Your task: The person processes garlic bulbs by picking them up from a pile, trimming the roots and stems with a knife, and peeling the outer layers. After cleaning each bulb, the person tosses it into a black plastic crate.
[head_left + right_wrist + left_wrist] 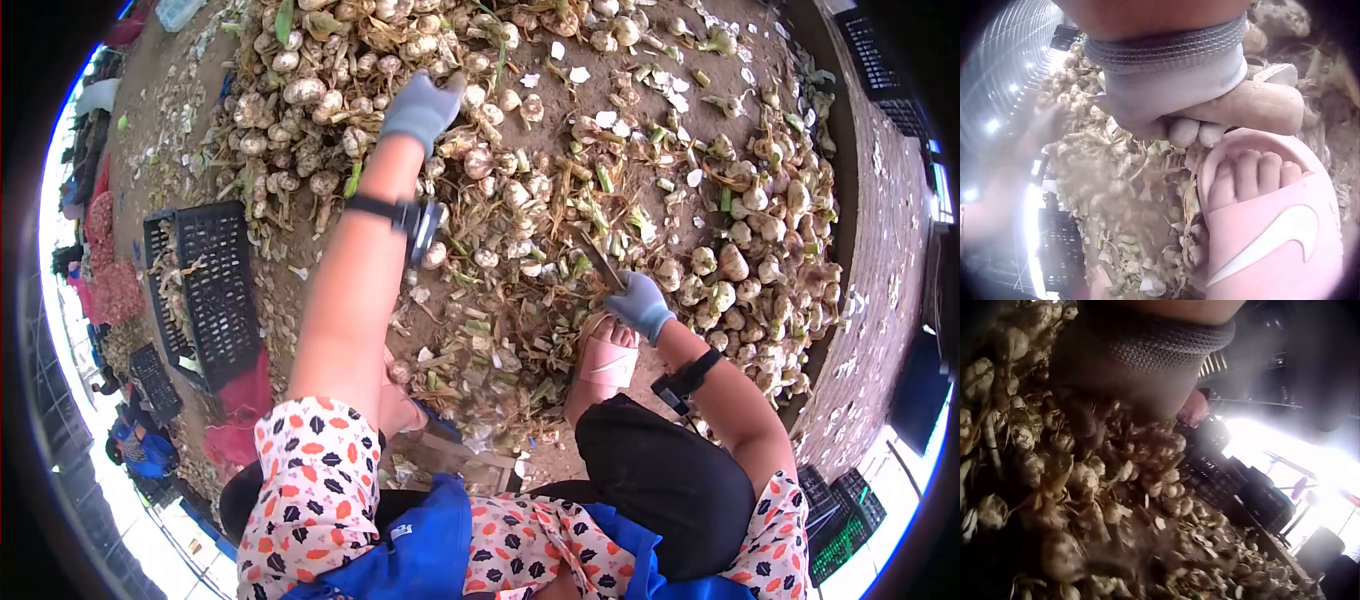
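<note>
Head view showed my left hand (422,108) at the far-left garlic bulbs (305,92); whether its fingers were open or closed, I couldn't tell. My right hand's (640,303) fingers gripped the knife (601,260) near the pink sandal (608,362).

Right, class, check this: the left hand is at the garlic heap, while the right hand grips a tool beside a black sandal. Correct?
No: the sandal is pink, as the right wrist view shows. The rest stands: left hand at the garlic heap, right hand gripping the tool.
</note>
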A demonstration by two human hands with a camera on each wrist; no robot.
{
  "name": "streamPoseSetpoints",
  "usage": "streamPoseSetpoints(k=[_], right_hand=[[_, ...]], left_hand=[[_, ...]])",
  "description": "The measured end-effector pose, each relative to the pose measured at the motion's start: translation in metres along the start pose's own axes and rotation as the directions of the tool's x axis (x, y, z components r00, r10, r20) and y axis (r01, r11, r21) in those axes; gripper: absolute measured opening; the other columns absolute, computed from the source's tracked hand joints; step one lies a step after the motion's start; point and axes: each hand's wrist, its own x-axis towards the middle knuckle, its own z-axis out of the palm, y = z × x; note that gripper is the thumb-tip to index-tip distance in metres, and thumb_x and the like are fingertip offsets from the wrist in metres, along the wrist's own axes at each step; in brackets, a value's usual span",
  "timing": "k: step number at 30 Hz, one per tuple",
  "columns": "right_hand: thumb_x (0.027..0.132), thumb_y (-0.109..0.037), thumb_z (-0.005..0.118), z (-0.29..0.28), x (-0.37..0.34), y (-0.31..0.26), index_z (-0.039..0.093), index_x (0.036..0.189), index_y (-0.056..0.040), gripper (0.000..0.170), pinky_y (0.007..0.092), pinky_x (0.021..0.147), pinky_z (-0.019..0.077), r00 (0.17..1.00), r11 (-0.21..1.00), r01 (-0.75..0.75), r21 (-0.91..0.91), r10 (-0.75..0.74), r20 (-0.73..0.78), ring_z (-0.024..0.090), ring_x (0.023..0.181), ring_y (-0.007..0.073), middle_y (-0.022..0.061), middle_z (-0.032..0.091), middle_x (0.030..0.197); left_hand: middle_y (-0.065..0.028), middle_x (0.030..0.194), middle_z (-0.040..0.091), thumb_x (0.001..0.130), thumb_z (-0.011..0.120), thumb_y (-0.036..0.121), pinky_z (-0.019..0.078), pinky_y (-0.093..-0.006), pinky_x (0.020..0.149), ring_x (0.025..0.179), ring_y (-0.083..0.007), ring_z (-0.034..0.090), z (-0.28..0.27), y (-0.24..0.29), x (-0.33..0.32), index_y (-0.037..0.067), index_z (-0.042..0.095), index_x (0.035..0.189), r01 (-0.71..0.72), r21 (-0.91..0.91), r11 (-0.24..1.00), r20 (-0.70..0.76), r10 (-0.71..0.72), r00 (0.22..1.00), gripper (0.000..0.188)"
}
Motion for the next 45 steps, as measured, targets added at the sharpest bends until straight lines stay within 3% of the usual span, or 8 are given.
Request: streamPoseSetpoints(k=[4, 13, 23, 27, 31, 34, 43, 45], right_hand=[[0.072, -0.02, 0.063, 0.006, 0.011, 0.018, 0.061, 0.099, 0.0007, 0.034, 0.0362, 0.068, 0.0497, 0.978, 0.971, 0.162, -0.174, -0.182, -0.105, 0.063, 0.07, 0.0324, 0.0187, 0.062, 0.072], [0.073, -0.022, 0.065, -0.007, 0.008, 0.034, 0.064, 0.094, -0.0036, 0.028, 0.0348, 0.069, 0.0479, 0.982, 0.992, 0.119, -0.048, -0.125, -0.139, 0.061, 0.07, 0.0272, 0.0164, 0.063, 0.076], [0.072, -0.025, 0.064, -0.021, -0.008, -0.069, 0.055, 0.083, -0.0069, 0.023, 0.0435, 0.062, 0.0485, 0.834, 0.785, 0.378, -0.491, -0.519, -0.187, 0.06, 0.07, 0.0355, 0.0129, 0.06, 0.077], [0.061, -0.018, 0.07, -0.015, -0.031, -0.095, 0.054, 0.083, -0.0087, 0.029, 0.0405, 0.056, 0.0479, 0.678, 0.583, 0.553, -0.595, -0.73, -0.086, 0.058, 0.064, 0.0324, 0.0095, 0.058, 0.081], [0.061, -0.02, 0.07, -0.011, -0.041, -0.101, 0.053, 0.081, -0.0111, 0.028, 0.0407, 0.053, 0.0472, 0.657, 0.483, 0.519, -0.706, -0.753, -0.033, 0.059, 0.061, 0.0296, 0.0083, 0.057, 0.078], [0.079, -0.02, 0.059, -0.019, -0.028, -0.091, 0.062, 0.093, -0.0062, 0.02, 0.043, 0.068, 0.0533, 0.914, 0.727, 0.194, -0.659, -0.377, -0.147, 0.066, 0.079, 0.0303, 0.0151, 0.065, 0.088], [0.073, -0.024, 0.06, -0.024, 0.001, -0.009, 0.059, 0.082, -0.0039, 0.022, 0.0406, 0.07, 0.0487, 0.946, 0.884, 0.068, -0.463, -0.204, -0.251, 0.061, 0.077, 0.0358, 0.0198, 0.062, 0.079], [0.071, -0.02, 0.063, -0.023, -0.009, -0.017, 0.059, 0.08, -0.0028, 0.019, 0.0375, 0.066, 0.0482, 0.933, 0.946, 0.289, -0.144, -0.312, -0.178, 0.059, 0.068, 0.0334, 0.0176, 0.06, 0.073]], left_hand=[[-0.0233, 0.142, 0.033, 0.08, 0.055, 0.061, 0.034, -0.0416, 0.106, 0.129, -0.0345, 0.039, 0.066, 0.005, 0.067, -0.003, 0.024, 0.141, -0.029, 0.278, 0.96, 0.217, -0.034, 0.976, 0.094], [-0.0164, 0.111, 0.061, 0.084, 0.063, 0.009, 0.0567, -0.0235, 0.064, 0.078, -0.0196, 0.067, 0.053, -0.028, -0.04, 0.003, 0.036, 0.133, 0.03, -0.838, 0.545, 0.173, 0.214, 0.961, 0.056], [-0.0208, 0.113, 0.057, 0.081, 0.066, 0.019, 0.0535, -0.0364, 0.088, 0.098, -0.0263, 0.062, 0.098, -0.043, -0.161, 0.001, 0.041, 0.126, -0.417, -0.601, 0.681, 0.07, 0.566, 0.822, 0.054], [-0.0232, 0.123, 0.051, 0.093, 0.045, 0.028, 0.0452, -0.0431, 0.098, 0.111, -0.0325, 0.054, 0.119, -0.033, -0.181, -0.005, 0.044, 0.122, 0.91, -0.308, -0.28, 0.6, 0.685, 0.413, 0.045], [-0.024, 0.131, 0.043, 0.098, 0.027, 0.029, 0.0364, -0.0452, 0.105, 0.12, -0.0319, 0.047, 0.118, -0.033, -0.201, -0.008, 0.035, 0.131, 0.446, -0.895, 0.014, 0.356, 0.627, 0.693, 0.05], [-0.0079, 0.094, 0.067, 0.072, 0.075, 0.009, 0.0535, -0.0305, 0.078, 0.085, -0.015, 0.065, 0.12, -0.032, -0.209, 0.001, 0.062, 0.098, -0.543, -0.65, 0.532, -0.134, 0.623, 0.771, 0.03], [-0.0015, 0.097, 0.062, 0.075, 0.07, 0.012, 0.0493, -0.0272, 0.065, 0.076, -0.0148, 0.063, 0.09, -0.04, -0.232, 0.008, 0.06, 0.099, 0.256, -0.948, 0.191, 0.317, 0.665, 0.676, 0.026], [-0.0072, 0.082, 0.06, 0.063, 0.064, 0.002, 0.0464, -0.0326, 0.059, 0.067, -0.0245, 0.06, 0.085, -0.043, -0.22, 0.011, 0.061, 0.088, -0.87, -0.351, 0.345, -0.019, 0.927, 0.375, 0.028]])
